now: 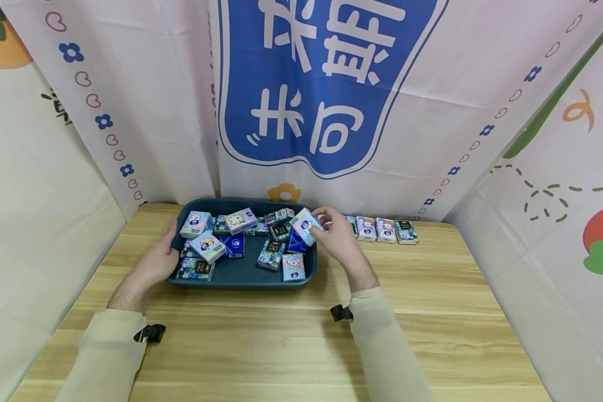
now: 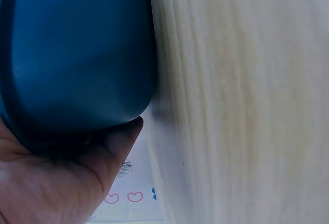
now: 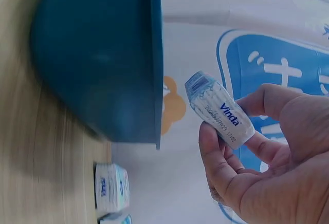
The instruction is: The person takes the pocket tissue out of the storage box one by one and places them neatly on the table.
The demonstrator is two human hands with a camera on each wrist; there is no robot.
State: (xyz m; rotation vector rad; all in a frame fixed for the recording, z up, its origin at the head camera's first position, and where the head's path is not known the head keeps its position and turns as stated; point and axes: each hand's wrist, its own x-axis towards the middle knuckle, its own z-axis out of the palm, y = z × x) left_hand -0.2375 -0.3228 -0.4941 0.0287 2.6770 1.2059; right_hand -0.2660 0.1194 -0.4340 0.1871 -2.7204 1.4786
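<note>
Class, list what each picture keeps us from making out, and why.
Head: fine print on the packs in the tray, too small.
Head: left end of the pack row, hidden by the right hand.
Left wrist: left hand, partly cut off by edges.
Right wrist: tray's inside, hidden by its wall.

Your head camera looked down on the blue tub (image 1: 241,283) that both wrist cameras shared, close by its opposite ends.

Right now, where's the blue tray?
In the head view, the blue tray sits on the wooden table, mostly left of centre, with the left hand at its left end.
</note>
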